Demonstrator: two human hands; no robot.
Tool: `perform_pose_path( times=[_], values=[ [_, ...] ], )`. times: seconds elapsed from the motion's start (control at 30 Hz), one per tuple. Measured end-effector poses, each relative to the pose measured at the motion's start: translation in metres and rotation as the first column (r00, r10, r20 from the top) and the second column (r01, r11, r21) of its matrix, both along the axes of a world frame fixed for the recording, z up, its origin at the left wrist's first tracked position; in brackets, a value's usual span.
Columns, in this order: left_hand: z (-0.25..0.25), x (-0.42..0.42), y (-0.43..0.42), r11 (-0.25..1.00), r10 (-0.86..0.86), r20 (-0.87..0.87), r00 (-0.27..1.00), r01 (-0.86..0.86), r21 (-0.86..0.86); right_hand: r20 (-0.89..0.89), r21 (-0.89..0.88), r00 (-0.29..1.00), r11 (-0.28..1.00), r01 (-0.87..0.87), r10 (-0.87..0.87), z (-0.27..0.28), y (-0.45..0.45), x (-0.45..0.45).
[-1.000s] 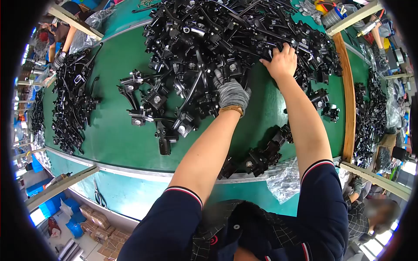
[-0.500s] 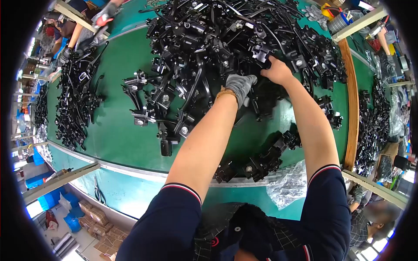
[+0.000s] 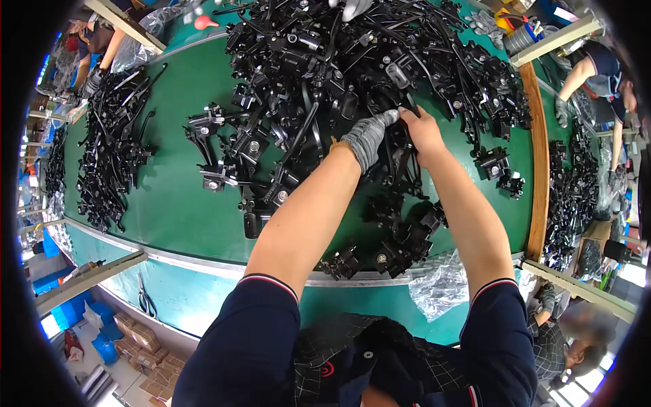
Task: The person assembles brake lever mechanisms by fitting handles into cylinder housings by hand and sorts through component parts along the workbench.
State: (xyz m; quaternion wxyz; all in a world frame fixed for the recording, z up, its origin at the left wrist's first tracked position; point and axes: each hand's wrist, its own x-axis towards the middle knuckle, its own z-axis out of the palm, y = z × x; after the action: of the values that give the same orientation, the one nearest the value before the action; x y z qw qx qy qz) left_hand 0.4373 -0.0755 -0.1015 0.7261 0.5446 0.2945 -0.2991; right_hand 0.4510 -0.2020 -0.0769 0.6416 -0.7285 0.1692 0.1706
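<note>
A large pile of black lever assemblies (image 3: pixel 312 74) covers the far middle of the green table (image 3: pixel 183 234). My left hand (image 3: pixel 369 139), in a grey knitted glove, is closed at the near edge of this pile, around black lever parts. Bare and also closed, my right hand (image 3: pixel 422 132) meets it from the right and pinches a black lever part (image 3: pixel 411 105) between thumb and fingers. Several levers hang or lie just below both hands. Nearer the table's front edge lies a row of black assemblies (image 3: pixel 400 251).
A wooden strip (image 3: pixel 538 163) bounds the table on the right. Smaller lever piles (image 3: pixel 112 156) lie at the left and beyond the strip. Clear plastic bags (image 3: pixel 441 288) hang at the front edge. Scissors (image 3: pixel 145 298) lie front left. Other people work at left, right and top.
My hands have come together at the pile's near edge. Levers have come down toward the front row. At the top, a co-worker's gloved hand now shows over the pile, and a red object lies nearby.
</note>
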Motion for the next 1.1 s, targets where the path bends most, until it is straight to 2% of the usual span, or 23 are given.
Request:
perform_pose_path(
  times=[0.1,0.17,0.3,0.37,0.4,0.43,0.47,0.5,0.53,0.57,0.6,0.67,0.7,0.77,0.8,0.9,0.93,0.97,1.0,1.07,1.1],
  values=[
    [0.028,-0.029,-0.01,0.945,0.09,0.026,0.996,-0.077,-0.319,-0.059,0.011,0.998,1.0,-0.009,0.009,0.034,-0.009,-0.029],
    [0.052,-0.051,-0.013,0.935,0.092,0.071,0.993,-0.062,-0.35,-0.078,0.003,0.997,1.0,-0.014,0.014,0.055,-0.015,-0.049],
    [0.102,-0.1,-0.023,0.914,0.115,0.231,0.966,-0.011,-0.406,0.075,-0.156,0.997,0.988,-0.02,0.032,0.096,-0.029,-0.102],
    [0.123,-0.132,-0.019,0.917,0.171,0.358,0.918,-0.015,-0.4,0.206,-0.242,0.975,0.97,-0.025,0.077,0.125,-0.02,-0.139],
    [0.134,-0.151,-0.011,0.917,0.164,0.357,0.92,-0.009,-0.399,0.267,-0.282,0.958,0.959,-0.027,0.106,0.138,-0.013,-0.156],
    [0.143,-0.176,-0.001,0.912,0.189,0.414,0.89,-0.003,-0.411,0.254,-0.282,0.962,0.959,-0.024,0.099,0.151,-0.005,-0.176],
    [0.146,-0.208,0.01,0.908,0.209,0.455,0.865,0.001,-0.42,0.258,-0.286,0.948,0.952,-0.109,0.186,0.161,0.005,-0.202],
    [0.148,-0.238,0.021,0.912,0.189,0.436,0.88,0.007,-0.41,0.27,-0.282,0.926,0.941,-0.185,0.263,0.164,0.016,-0.226],
    [0.15,-0.268,0.032,0.91,0.248,0.39,0.887,-0.075,-0.408,0.248,-0.268,0.937,0.947,-0.176,0.244,0.161,0.027,-0.251],
    [0.151,-0.3,0.042,0.903,0.309,0.341,0.888,-0.161,-0.399,0.264,-0.34,0.898,0.905,-0.255,0.352,0.154,0.038,-0.276],
    [0.148,-0.326,0.052,0.908,0.294,0.34,0.893,-0.15,-0.391,0.294,-0.417,0.839,0.851,-0.318,0.458,0.147,0.05,-0.292],
    [0.122,-0.377,0.068,0.797,0.541,0.079,0.837,-0.48,-0.365,0.115,-0.252,0.781,0.779,-0.575,0.614,0.123,0.072,-0.319],
    [0.111,-0.393,0.076,0.799,0.538,0.073,0.84,-0.48,-0.362,0.109,-0.248,0.784,0.78,-0.574,0.611,0.107,0.082,-0.328],
    [0.089,-0.421,0.091,0.71,0.561,-0.131,0.817,-0.557,-0.43,-0.015,-0.188,0.547,0.535,-0.824,0.837,0.076,0.099,-0.338],
    [0.076,-0.431,0.095,0.659,0.564,-0.227,0.794,-0.598,-0.457,-0.016,-0.185,0.541,0.529,-0.828,0.841,0.065,0.101,-0.344],
    [0.022,-0.442,0.098,0.671,0.515,-0.263,0.816,-0.574,-0.469,-0.035,-0.468,0.484,0.414,-0.781,0.874,0.043,0.106,-0.35],
    [0.007,-0.443,0.099,0.681,0.482,-0.281,0.83,-0.557,-0.476,-0.031,-0.473,0.477,0.408,-0.781,0.878,0.033,0.104,-0.35],
    [-0.002,-0.446,0.097,0.678,0.487,-0.281,0.827,-0.561,-0.475,0.124,-0.565,0.569,0.529,-0.633,0.813,0.021,0.097,-0.353],
    [-0.01,-0.451,0.093,0.747,0.467,-0.27,0.842,-0.539,-0.389,0.281,-0.615,0.629,0.639,-0.462,0.725,0.015,0.088,-0.358],
    [-0.013,-0.452,0.091,0.863,0.412,-0.246,0.877,-0.462,-0.205,0.344,-0.816,0.551,0.532,-0.225,0.76,0.045,0.065,-0.372],
    [-0.009,-0.448,0.094,0.865,0.407,-0.241,0.881,-0.456,-0.208,0.191,-0.847,0.603,0.441,-0.297,0.775,0.047,0.052,-0.383]
  ],
)
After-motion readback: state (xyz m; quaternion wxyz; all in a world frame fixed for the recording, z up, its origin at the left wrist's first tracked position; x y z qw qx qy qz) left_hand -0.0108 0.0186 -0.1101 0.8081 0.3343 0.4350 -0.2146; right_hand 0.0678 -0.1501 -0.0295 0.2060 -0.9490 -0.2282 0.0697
